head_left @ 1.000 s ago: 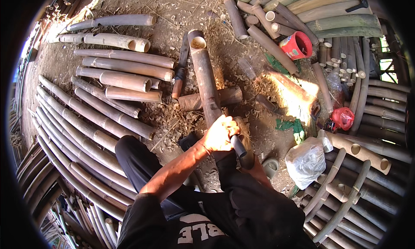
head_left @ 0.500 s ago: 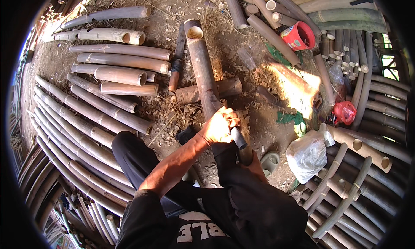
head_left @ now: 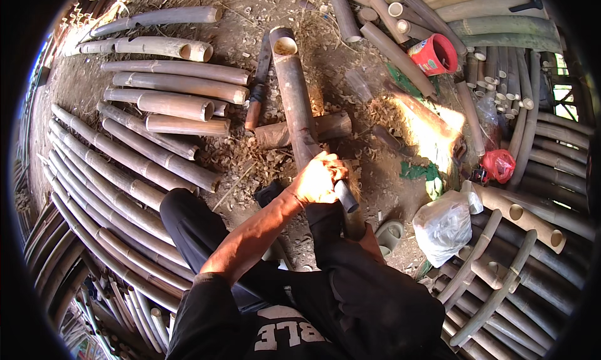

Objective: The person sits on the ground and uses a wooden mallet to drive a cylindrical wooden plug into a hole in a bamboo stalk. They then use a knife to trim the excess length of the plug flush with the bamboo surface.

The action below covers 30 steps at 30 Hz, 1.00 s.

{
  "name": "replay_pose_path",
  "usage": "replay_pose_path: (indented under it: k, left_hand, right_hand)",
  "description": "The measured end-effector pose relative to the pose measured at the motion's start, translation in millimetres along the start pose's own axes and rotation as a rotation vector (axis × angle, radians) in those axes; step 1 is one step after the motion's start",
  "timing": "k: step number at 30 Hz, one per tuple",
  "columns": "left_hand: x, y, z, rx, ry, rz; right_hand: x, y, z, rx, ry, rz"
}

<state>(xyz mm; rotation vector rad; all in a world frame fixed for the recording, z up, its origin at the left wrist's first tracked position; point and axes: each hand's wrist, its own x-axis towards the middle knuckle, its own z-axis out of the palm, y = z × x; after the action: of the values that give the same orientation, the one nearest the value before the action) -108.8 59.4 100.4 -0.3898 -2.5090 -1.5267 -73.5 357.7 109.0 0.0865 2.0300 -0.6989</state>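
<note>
A thick bamboo pole [head_left: 294, 91] slants away from me, its far end cut open with a round hole showing. It lies across a short bamboo log [head_left: 333, 126], and its near end passes beneath my left hand [head_left: 320, 177]. That hand is closed in a fist around a dark grey tube [head_left: 345, 196], whose end sticks out below the fingers. My right hand [head_left: 370, 240] is lower, beside my leg, wrapped against a brown cylinder [head_left: 354, 225] just under the tube; most of its fingers are hidden. Whether tube and cylinder are one tool, I cannot tell.
Bamboo lengths [head_left: 172, 88] lie in rows at left. A long blade with a wooden handle [head_left: 253, 115] rests beside the pole. Shavings cover the ground. At right are a red bucket [head_left: 433, 55], a white plastic bag [head_left: 443, 225], a red bag [head_left: 499, 165] and stacked bamboo [head_left: 532, 278].
My hands keep almost the same places and grips. The whole view has shifted very slightly; the bamboo pole still lies across the log.
</note>
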Motion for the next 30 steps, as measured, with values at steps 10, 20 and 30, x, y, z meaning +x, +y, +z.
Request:
replay_pose_path:
  k: [10,20,30]
  left_hand:
    - [3,-2,3,0.020,0.036,0.052]
    - [6,1,-2,0.019,-0.007,0.009]
    - [6,-4,5,-0.024,0.082,0.074]
  right_hand:
    - [1,1,-3,0.001,-0.007,0.034]
    - [7,9,0,0.023,0.011,0.026]
    - [-1,-2,-7,-0.031,0.046,-0.009]
